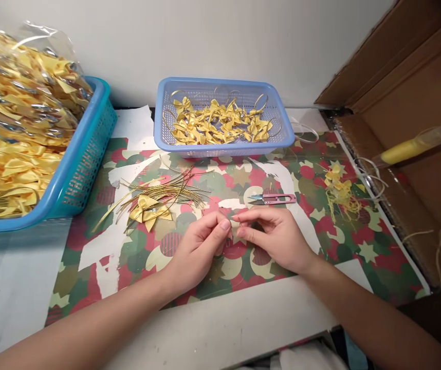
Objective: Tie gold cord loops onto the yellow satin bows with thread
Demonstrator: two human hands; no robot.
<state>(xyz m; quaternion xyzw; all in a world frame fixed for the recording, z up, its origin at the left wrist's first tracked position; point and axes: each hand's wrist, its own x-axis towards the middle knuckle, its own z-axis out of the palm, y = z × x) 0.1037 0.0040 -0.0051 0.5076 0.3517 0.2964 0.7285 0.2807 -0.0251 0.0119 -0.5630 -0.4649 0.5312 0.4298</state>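
Note:
My left hand (pixel 203 244) and my right hand (pixel 276 236) meet above the middle of the patterned paper, fingertips almost touching. Each is closed in a pinch of thumb and forefinger. Whatever lies between the fingertips is too small and thin to make out. Left of my hands, a yellow ribbon bow (pixel 150 211) rests against a loose bundle of gold cords (pixel 166 192). Just beyond my right hand lies a pair of pink-handled thread snips (pixel 272 199), blades pointing left.
A blue basket (pixel 224 150) with yellow bows and looped cords stands at the back. On the left, a larger blue basket (pixel 100 97) is heaped with bows, some bagged in clear plastic. Yellow thread scraps (pixel 340 192) lie right, beside a cardboard wall (pixel 409 67) with a yellow tube (pixel 417 146).

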